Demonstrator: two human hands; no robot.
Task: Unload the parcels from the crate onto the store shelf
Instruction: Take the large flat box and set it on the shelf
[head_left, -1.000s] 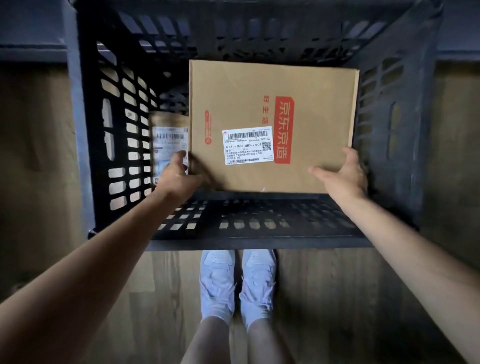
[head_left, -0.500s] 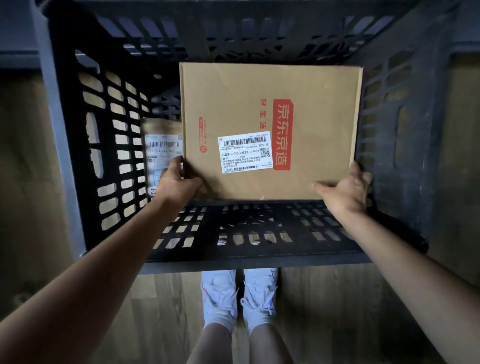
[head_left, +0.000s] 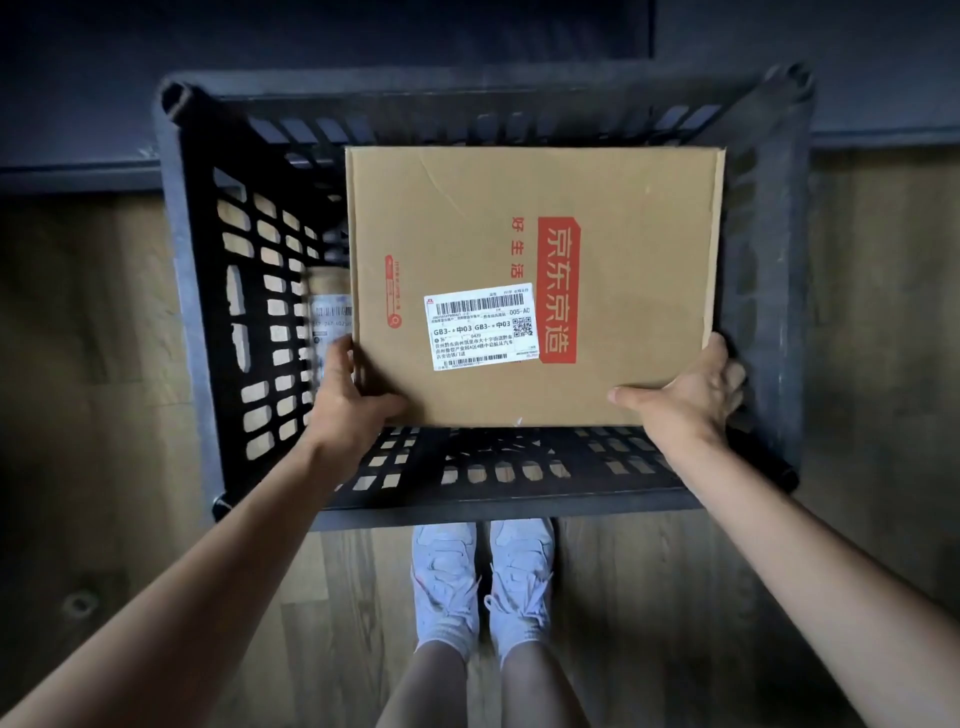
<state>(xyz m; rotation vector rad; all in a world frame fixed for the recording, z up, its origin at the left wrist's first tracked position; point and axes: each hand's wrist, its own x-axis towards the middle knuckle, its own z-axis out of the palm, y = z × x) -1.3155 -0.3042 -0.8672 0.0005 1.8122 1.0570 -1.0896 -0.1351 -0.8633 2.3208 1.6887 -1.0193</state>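
Where crate (head_left: 197, 291) sits, wood floor (head_left: 104, 415), dark wall (head_left: 363, 41).

The cardboard box (head_left: 530, 249) hides most of the small parcel (head_left: 330, 312) and the fingers (head_left: 344, 347) of both hands.

Two parcels are showing: one big cardboard box (head_left: 535, 260), one smaller parcel (head_left: 330, 312). One black crate (head_left: 208, 322) is sitting there, two hands are reaching in.
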